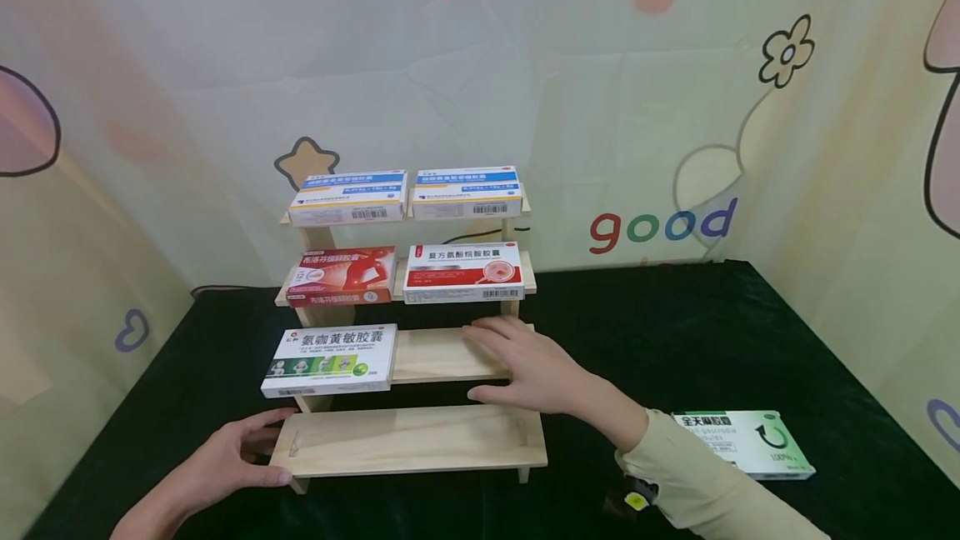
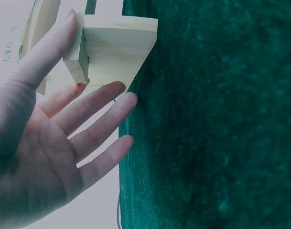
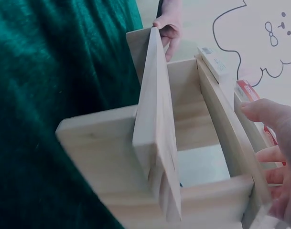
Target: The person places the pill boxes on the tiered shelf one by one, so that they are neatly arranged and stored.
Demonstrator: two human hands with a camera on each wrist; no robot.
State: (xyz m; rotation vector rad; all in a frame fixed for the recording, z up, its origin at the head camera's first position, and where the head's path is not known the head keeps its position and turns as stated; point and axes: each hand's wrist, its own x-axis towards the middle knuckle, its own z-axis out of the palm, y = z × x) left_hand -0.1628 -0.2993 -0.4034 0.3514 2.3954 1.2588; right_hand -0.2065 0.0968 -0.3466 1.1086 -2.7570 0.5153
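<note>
A wooden tiered display rack [image 1: 450, 440] stands on dark green cloth. My left hand [image 1: 217, 461] is at the left end of its lowest board; in the left wrist view the thumb lies along the board [image 2: 76, 71], the index fingertip touches its end and the other fingers spread straight. My right hand [image 1: 536, 365] is over the right end of the board above, fingers extended over it and thumb lower in front. A white-and-green medicine box [image 1: 330, 361] lies on that board's left half. In the right wrist view, my right thumb [image 3: 264, 112] and fingers are apart.
On the middle tier lie a red medicine box [image 1: 341, 276] and a white-and-red one [image 1: 463, 273]. Two blue-and-white boxes [image 1: 348, 197] fill the top tier. Another green-and-white box [image 1: 750, 444] lies on the cloth [image 1: 637, 340] at right. A printed curtain [image 1: 480, 65] hangs behind.
</note>
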